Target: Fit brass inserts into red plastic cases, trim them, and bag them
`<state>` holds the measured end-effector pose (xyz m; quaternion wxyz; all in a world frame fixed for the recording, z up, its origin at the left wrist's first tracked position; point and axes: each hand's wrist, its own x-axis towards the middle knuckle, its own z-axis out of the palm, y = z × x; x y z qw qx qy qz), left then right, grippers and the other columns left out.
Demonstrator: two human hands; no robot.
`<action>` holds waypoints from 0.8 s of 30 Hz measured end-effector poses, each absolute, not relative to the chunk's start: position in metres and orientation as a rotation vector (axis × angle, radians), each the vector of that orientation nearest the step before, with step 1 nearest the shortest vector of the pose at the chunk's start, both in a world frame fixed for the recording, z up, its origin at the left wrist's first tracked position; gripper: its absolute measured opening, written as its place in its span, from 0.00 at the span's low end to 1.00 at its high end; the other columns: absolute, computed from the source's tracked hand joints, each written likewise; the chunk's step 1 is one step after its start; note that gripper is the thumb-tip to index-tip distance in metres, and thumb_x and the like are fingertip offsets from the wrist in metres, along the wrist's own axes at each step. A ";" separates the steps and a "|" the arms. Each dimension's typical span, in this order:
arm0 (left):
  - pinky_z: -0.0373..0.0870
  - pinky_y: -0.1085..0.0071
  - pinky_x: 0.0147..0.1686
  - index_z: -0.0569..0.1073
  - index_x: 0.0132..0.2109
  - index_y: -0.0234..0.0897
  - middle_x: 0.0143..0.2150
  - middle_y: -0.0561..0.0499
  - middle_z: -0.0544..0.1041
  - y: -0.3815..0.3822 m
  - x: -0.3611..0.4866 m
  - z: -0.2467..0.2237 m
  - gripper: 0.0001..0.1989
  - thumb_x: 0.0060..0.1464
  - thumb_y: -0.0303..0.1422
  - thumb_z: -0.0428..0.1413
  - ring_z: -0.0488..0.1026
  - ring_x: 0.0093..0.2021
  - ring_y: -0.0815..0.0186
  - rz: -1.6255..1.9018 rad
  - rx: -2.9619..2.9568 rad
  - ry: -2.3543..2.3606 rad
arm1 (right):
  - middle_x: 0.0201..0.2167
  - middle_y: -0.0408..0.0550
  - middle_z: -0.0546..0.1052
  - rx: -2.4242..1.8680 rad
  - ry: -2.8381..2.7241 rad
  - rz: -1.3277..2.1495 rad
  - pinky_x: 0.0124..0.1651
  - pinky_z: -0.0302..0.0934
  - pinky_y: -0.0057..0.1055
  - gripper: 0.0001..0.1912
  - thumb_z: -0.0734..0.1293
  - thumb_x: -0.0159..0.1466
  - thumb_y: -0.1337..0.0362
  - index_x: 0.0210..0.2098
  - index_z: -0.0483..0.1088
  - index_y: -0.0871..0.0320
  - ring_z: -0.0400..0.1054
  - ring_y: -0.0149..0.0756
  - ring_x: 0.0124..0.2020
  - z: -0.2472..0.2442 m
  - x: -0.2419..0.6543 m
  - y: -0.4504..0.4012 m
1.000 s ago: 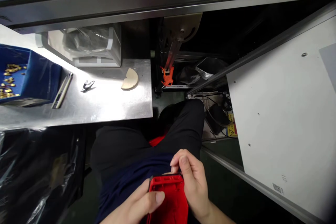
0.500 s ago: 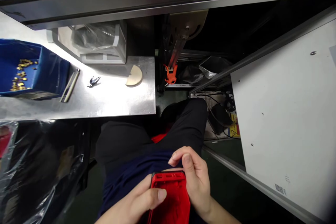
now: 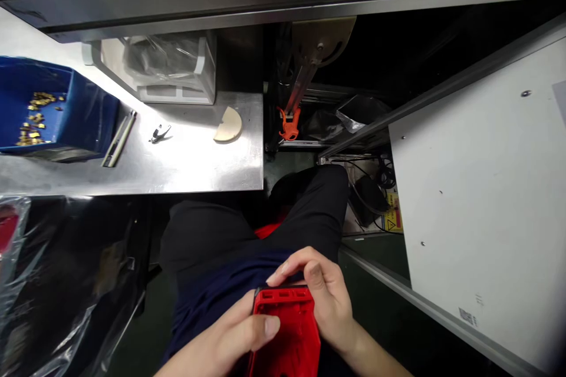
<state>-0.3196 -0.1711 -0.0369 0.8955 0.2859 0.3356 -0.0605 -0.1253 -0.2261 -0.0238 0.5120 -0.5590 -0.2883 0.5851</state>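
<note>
A red plastic housing (image 3: 292, 336) with a dark outer edge is held low over the lap, its hollow side facing up and small slots along its top end. My left hand (image 3: 243, 333) grips its left side, with the thumb pressed inside the hollow. Against the right side and top edge rests my right hand (image 3: 329, 300), its fingers curled over the top end and its thumb raised; the palm touches the housing. The undersides of both hands are hidden.
On the metal bench (image 3: 190, 171) are a blue bin (image 3: 88, 112) with brass parts, a cutter knife (image 3: 119, 138), a small clip (image 3: 159, 133), a beige half-disc (image 3: 229, 125) and a white tray (image 3: 207, 70). A white panel (image 3: 477, 188) stands right.
The fingers of my right hand have moved left along the top edge of the housing. My left hand keeps its hold. The view has shifted slightly.
</note>
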 end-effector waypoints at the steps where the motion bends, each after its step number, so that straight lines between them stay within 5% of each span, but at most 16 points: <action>1: 0.70 0.61 0.49 0.72 0.63 0.38 0.53 0.44 0.79 -0.171 -0.319 -0.037 0.29 0.62 0.51 0.56 0.73 0.50 0.50 -0.119 0.585 0.700 | 0.35 0.51 0.81 -1.351 -0.708 1.401 0.42 0.71 0.37 0.21 0.56 0.75 0.51 0.41 0.76 0.55 0.76 0.40 0.37 -0.025 -0.126 -0.227; 7: 0.69 0.56 0.55 0.75 0.61 0.40 0.52 0.43 0.80 -0.167 -0.313 -0.033 0.25 0.62 0.45 0.57 0.73 0.53 0.48 -0.066 0.475 0.706 | 0.30 0.44 0.70 -1.654 -0.641 1.026 0.31 0.62 0.26 0.20 0.56 0.76 0.53 0.34 0.70 0.54 0.65 0.30 0.29 -0.033 -0.124 -0.232; 13: 0.69 0.52 0.57 0.71 0.65 0.39 0.57 0.42 0.78 -0.169 -0.314 -0.035 0.29 0.62 0.47 0.57 0.73 0.55 0.47 -0.042 0.471 0.676 | 0.44 0.53 0.82 -1.302 -1.182 1.281 0.52 0.70 0.42 0.25 0.57 0.73 0.44 0.50 0.77 0.53 0.75 0.44 0.46 -0.027 -0.109 -0.237; 17: 0.68 0.51 0.59 0.70 0.66 0.41 0.58 0.41 0.78 -0.170 -0.316 -0.033 0.28 0.63 0.46 0.56 0.72 0.58 0.45 -0.054 0.428 0.675 | 0.28 0.45 0.75 -1.613 -0.715 0.982 0.35 0.65 0.30 0.19 0.57 0.75 0.53 0.39 0.75 0.54 0.69 0.33 0.30 -0.048 -0.097 -0.254; 20: 0.64 0.48 0.63 0.68 0.68 0.41 0.60 0.40 0.77 -0.167 -0.316 -0.030 0.30 0.63 0.47 0.56 0.71 0.61 0.44 -0.035 0.389 0.634 | 0.26 0.39 0.66 -1.880 -0.385 0.962 0.29 0.59 0.27 0.12 0.66 0.70 0.52 0.41 0.73 0.54 0.60 0.29 0.26 -0.070 -0.082 -0.260; 24: 0.59 0.46 0.66 0.62 0.71 0.46 0.63 0.39 0.75 -0.162 -0.314 -0.028 0.34 0.62 0.50 0.57 0.71 0.63 0.44 0.041 0.398 0.532 | 0.32 0.44 0.74 -1.941 -0.376 1.119 0.35 0.64 0.30 0.22 0.77 0.58 0.49 0.43 0.75 0.57 0.68 0.34 0.32 -0.090 -0.065 -0.258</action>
